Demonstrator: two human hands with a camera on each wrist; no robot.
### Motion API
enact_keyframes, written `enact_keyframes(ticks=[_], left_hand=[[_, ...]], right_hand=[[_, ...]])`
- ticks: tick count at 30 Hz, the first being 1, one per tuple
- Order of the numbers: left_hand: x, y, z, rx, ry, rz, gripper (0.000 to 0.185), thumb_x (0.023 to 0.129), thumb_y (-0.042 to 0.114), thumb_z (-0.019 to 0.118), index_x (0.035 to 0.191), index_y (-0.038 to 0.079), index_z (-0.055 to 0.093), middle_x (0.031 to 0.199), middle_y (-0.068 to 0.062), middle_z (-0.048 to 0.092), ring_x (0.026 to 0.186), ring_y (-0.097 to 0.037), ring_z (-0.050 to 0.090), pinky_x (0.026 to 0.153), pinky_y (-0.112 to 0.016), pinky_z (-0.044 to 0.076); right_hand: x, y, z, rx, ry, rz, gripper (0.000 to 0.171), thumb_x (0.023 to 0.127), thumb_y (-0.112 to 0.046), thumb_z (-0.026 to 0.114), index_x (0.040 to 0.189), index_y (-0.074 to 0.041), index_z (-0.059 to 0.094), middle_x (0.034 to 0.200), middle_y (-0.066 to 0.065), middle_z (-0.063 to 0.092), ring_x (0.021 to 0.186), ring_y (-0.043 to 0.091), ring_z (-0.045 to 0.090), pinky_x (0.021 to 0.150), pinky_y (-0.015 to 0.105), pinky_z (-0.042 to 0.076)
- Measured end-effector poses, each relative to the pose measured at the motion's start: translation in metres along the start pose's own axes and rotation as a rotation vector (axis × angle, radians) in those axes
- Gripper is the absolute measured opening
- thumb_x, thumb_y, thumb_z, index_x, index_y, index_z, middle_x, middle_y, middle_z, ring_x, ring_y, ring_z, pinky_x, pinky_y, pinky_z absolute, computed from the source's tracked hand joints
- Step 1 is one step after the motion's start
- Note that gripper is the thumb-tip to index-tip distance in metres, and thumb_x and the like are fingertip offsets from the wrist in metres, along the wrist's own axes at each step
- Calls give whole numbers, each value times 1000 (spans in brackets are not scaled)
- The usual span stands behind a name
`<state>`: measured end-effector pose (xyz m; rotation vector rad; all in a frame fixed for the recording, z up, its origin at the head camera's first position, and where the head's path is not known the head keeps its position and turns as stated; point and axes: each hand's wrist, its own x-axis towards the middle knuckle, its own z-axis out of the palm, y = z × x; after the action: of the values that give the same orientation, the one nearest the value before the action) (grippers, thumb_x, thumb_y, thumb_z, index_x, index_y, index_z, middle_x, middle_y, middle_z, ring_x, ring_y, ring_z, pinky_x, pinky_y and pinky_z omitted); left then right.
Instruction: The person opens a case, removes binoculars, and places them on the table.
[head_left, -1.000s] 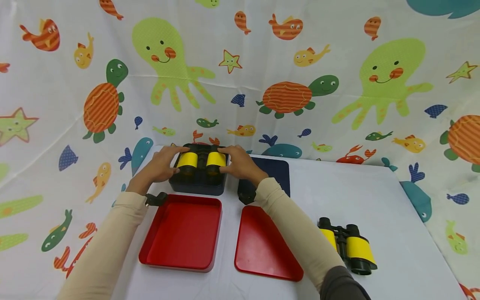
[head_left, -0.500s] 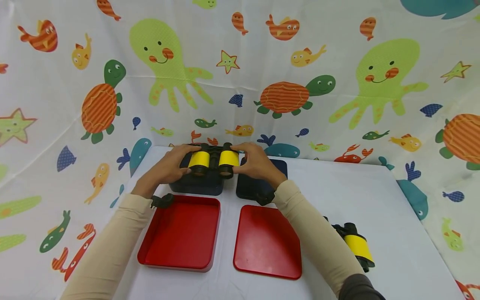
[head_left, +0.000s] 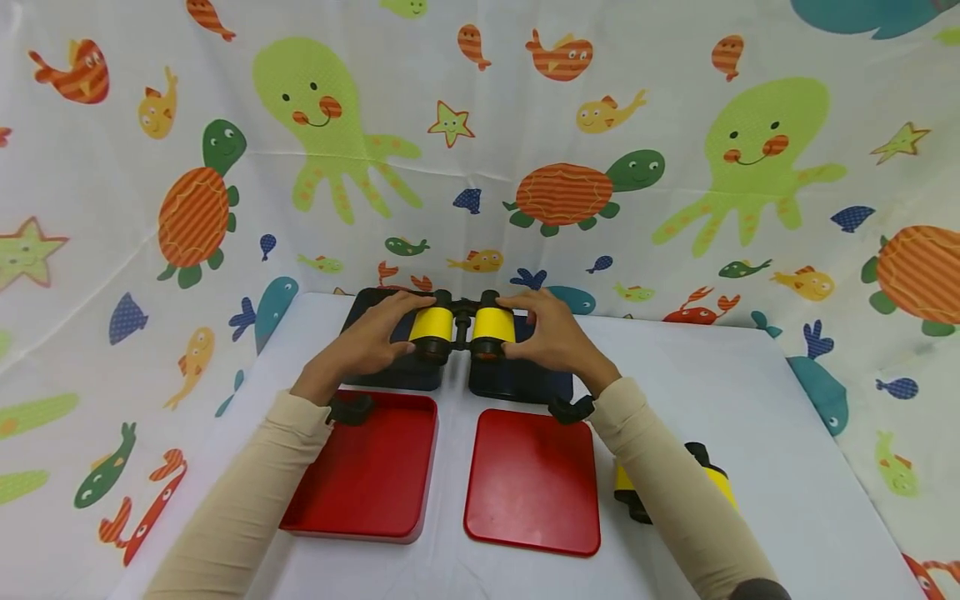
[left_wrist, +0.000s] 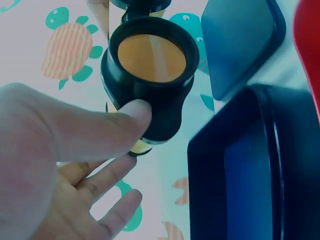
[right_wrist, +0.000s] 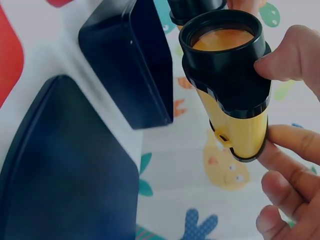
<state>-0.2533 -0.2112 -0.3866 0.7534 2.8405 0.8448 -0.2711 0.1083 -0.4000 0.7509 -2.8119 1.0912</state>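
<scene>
Your left hand (head_left: 372,343) is gripping the left barrel of the binoculars (head_left: 460,327), thumb pressed on its black rim, while your right hand (head_left: 550,337) is pinching the right barrel. You are holding them in the air above the gap between the dark blue box (head_left: 390,367) and the dark blue lid (head_left: 525,379). The barrels are running front to back, orange lenses facing you. Nearer you, the red tray (head_left: 367,475) and red lid (head_left: 532,483) are lying on the table (head_left: 750,417).

red tray (head_left: 360,475) near-left | red lid (head_left: 532,483) beside it | second binoculars (head_left: 712,479) right | sea-creature cloth (head_left: 675,167) behind
</scene>
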Motion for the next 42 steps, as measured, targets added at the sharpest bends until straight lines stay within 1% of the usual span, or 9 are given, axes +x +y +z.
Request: enact_keyframes(ticks=[4,8,11,14,17,21,27,38,42], left_hand=[[4,6,7,-28,-11,41,77,95,-2,75,163,12,42,166,-17,43,151,-41,41,125,-67,34],[11,15,16,-55,-23,69,76,96,0,75,163,12,42,165,-16,43,153,-41,40,126,-66,32],[18,21,24,-68,-28,74,76,96,2,76,163,13,42,164,-16,44,152,-40,40,126,-65,33],[24,28,32,-77,-33,72,76,96,3,76,163,15,42,163,-15,45,151,-39,42,126,-64,35],[29,35,40,-82,-39,68,76,96,4,76,163,16,42,164,-14,44,152,-38,41,126,-64,35],[37,43,51,-89,-52,72,75,97,6,75,164,16,41,168,-14,40,155,-39,38,127,-65,31],[51,56,68,-94,-88,97,74,99,9,74,165,17,40,171,-14,36,158,-37,35,129,-63,28],[79,80,107,-76,-118,131,73,99,11,75,164,16,41,168,-10,42,158,-34,35,132,-62,23],[91,88,122,-53,-127,143,72,100,13,75,164,16,41,167,-9,44,157,-32,37,131,-62,25]], right_hand=[[-10,9,-7,-2,14,-6,68,81,-31,84,146,-19,67,142,5,66,105,32,55,79,40,49],[-22,19,-15,5,24,4,68,81,-31,85,145,-20,67,141,6,67,113,31,55,89,48,54],[-31,25,-21,8,30,11,68,80,-30,86,145,-18,67,140,7,67,121,34,56,95,53,56],[-40,31,-27,10,44,11,68,80,-26,86,145,-15,67,141,9,67,126,37,58,97,53,58],[-48,38,-33,13,52,14,68,81,-23,86,146,-14,66,142,10,67,124,35,62,99,51,60],[-59,47,-39,18,55,31,69,81,-19,86,146,-13,65,140,10,67,123,32,64,102,53,59],[-76,63,-50,10,49,73,68,81,-17,86,146,-13,65,140,10,67,123,34,64,104,55,59],[-106,98,-68,1,27,141,67,83,-10,82,148,-7,62,145,17,63,126,41,62,106,63,55],[-115,110,-73,-9,22,163,67,84,-7,80,149,-5,60,146,19,62,127,44,61,106,65,54]])
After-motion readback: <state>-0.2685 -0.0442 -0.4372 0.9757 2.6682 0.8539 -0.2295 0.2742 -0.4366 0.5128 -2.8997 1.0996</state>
